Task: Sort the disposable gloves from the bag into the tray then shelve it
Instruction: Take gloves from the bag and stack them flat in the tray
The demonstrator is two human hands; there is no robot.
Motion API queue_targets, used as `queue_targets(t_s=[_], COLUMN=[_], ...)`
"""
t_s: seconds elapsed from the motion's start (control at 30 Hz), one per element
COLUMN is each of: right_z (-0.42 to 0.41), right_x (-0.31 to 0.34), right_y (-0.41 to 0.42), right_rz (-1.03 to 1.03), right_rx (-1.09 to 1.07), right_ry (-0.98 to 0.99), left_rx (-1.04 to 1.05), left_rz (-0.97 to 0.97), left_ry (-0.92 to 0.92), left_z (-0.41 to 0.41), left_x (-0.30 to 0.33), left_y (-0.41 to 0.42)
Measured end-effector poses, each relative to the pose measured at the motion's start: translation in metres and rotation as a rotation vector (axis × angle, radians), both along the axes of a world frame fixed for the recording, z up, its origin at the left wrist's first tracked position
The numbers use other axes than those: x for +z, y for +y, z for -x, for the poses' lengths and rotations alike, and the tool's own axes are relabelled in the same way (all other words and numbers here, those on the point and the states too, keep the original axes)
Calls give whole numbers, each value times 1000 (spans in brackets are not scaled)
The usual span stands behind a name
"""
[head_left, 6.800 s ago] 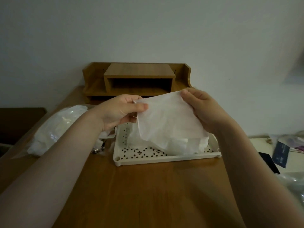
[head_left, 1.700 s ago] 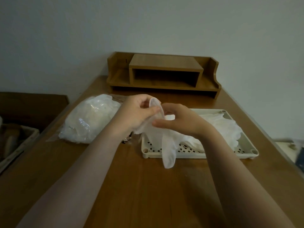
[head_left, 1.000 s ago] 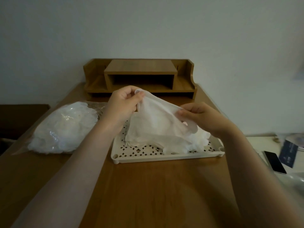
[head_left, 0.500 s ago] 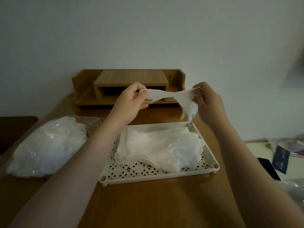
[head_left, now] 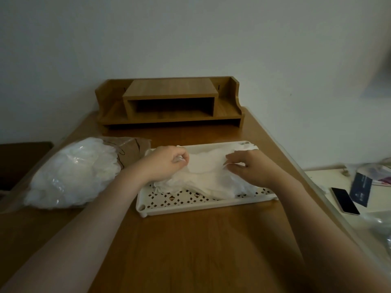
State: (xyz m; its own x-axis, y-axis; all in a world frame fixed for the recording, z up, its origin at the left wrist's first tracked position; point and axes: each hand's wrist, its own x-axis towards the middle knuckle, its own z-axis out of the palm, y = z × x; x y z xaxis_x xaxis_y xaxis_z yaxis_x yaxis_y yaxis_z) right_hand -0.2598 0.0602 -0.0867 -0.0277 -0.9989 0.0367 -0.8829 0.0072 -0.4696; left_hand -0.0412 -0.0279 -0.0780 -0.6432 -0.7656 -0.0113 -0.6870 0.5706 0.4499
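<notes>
A cream perforated tray (head_left: pixel 191 206) sits mid-table with a pile of translucent white disposable gloves (head_left: pixel 213 182) in it. My left hand (head_left: pixel 164 163) pinches the left end of the top glove (head_left: pixel 204 164), low over the pile. My right hand (head_left: pixel 251 166) pinches that glove's right end. The glove lies stretched flat between both hands on top of the pile. To the left a clear plastic bag (head_left: pixel 72 172) full of white gloves lies on the table. A wooden desk shelf (head_left: pixel 169 102) stands at the far edge against the wall.
The wooden table (head_left: pixel 201 250) shows bare wood in front of the tray. Right of it, on a lower white surface, lie a phone (head_left: pixel 344 200), a dark card (head_left: pixel 360 189) and some plastic packaging (head_left: pixel 378 172). A dark piece of furniture (head_left: pixel 23 157) sits at far left.
Half a second ago both hands held the glove stretched up in front of the shelf; they have since come down and the glove now rests on the pile in the tray.
</notes>
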Motion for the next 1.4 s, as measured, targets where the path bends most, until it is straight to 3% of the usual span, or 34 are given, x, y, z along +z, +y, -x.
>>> queue_targets(t_s=[0.13, 0.23, 0.37, 0.43, 0.57, 0.8, 0.93, 1.0, 1.13, 1.27, 1.4], right_z=[-7, -12, -15, -15, -17, -6, -3, -6, -23, -57, -109], right_x=[-9, -13, -23, -29, -38, -49, -51, -48, -35, -12, 3], right_y=[8, 4, -8, -9, -8, -16, -22, -19, -6, -8, -17], right_rz=[-148, -114, 43, 0, -111, -326, -249, -192, 76, 255, 471], right_rx=[-27, -143, -254, -274, -250, -165, -178, -177, -193, -98, 162], right_ry=[-59, -139, 30, 72, 354, 254, 227, 311, 396, 207, -11], left_rx=[-39, -50, 7, 44, 103, 191, 223, 238, 237, 228, 340], left_rz=[13, 7, 67, 88, 13, 89, 165, 187, 243, 267, 183], left_ry=[-10, -53, -45, -54, -59, -167, -161, -163, -70, 199, 308], left_z=[-12, -15, -17, -22, -25, -13, -9, -8, -12, -24, -50], left_x=[-16, -33, -37, -36, -39, -51, -53, -53, -48, -29, -7], left_y=[4, 7, 14, 15, 18, 17, 16, 17, 24, 31, 24])
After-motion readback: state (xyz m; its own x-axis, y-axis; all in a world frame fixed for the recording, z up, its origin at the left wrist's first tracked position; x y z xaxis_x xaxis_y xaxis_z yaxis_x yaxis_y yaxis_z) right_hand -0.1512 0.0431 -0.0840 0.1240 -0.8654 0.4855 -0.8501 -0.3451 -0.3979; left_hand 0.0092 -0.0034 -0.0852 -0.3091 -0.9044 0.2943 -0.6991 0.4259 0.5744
